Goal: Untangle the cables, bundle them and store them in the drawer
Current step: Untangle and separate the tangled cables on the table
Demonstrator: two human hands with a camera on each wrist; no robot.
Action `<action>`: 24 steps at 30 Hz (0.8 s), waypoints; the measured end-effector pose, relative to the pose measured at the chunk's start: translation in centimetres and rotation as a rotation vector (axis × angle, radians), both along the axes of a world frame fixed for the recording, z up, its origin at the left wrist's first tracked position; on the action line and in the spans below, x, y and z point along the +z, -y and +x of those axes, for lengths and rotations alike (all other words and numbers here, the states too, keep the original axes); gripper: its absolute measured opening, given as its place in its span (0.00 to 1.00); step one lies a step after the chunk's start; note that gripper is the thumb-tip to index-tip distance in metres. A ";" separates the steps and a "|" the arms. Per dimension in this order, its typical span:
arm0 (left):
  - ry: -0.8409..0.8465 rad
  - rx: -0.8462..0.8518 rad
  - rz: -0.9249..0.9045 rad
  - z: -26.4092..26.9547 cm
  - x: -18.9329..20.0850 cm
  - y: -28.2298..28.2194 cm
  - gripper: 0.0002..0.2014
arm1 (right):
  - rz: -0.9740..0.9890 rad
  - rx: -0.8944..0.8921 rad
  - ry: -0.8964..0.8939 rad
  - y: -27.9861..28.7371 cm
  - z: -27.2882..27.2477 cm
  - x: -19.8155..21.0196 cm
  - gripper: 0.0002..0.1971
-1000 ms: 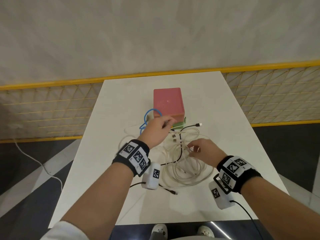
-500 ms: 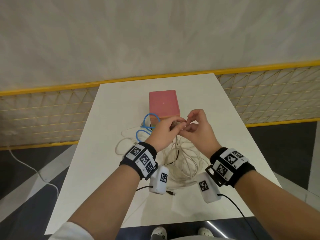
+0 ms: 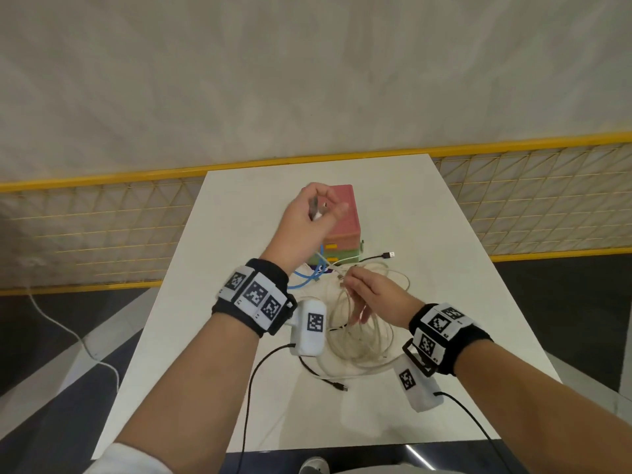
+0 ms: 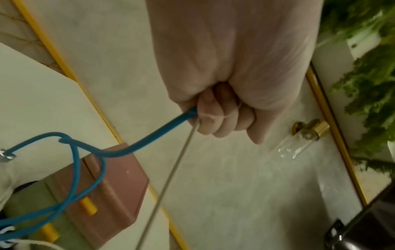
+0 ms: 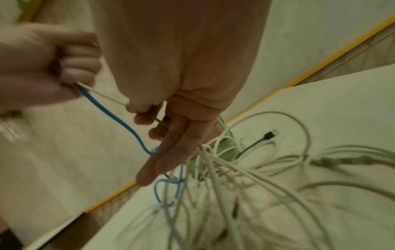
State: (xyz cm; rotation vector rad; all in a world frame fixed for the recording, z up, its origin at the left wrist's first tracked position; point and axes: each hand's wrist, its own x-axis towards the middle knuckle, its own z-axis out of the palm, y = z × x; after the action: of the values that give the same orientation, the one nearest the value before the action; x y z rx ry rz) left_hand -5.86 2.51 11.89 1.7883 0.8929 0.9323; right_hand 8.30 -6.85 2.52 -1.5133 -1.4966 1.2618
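Note:
My left hand point(image 3: 318, 213) is raised above the pink drawer box point(image 3: 343, 222), gripping the ends of a blue cable point(image 4: 119, 150) and a thin white cable point(image 4: 171, 177) in a fist point(image 4: 222, 118). Both cables run down to the tangle of white cables point(image 3: 362, 333) on the table. My right hand point(image 3: 369, 295) hovers over the tangle and pinches the thin white cable point(image 5: 107, 97) between curled fingers point(image 5: 145, 118). The blue cable point(image 3: 307, 280) loops and knots beside the box's green drawers with yellow handles point(image 3: 330, 247).
A black cable with a USB plug point(image 3: 386, 255) lies right of the box, and another black plug point(image 3: 340, 387) lies near the front. The white table point(image 3: 461, 319) ends near me. A yellow-railed mesh fence point(image 3: 102, 227) runs behind it.
My hands were together over the tangle. The left has since risen up and back with the blue and white cable ends, while the right dropped toward the tangle along the white cable.

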 end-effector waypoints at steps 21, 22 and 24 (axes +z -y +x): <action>-0.158 0.407 0.118 -2.5 2.2 -2.5 0.16 | -0.099 -0.125 0.113 2.3 2.0 -2.9 0.16; -0.183 0.410 0.138 -2.7 1.9 -2.7 0.11 | -0.086 -0.138 0.122 2.4 2.0 -2.8 0.16; -0.275 0.306 0.176 -2.6 0.7 -1.9 0.10 | -0.037 -0.144 0.147 2.2 1.9 -2.2 0.15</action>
State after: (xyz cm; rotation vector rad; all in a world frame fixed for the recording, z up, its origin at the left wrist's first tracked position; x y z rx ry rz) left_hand -8.41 4.41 12.55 1.9980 1.3223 0.9943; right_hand 10.17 -9.01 0.30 -1.7372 -1.4332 1.1209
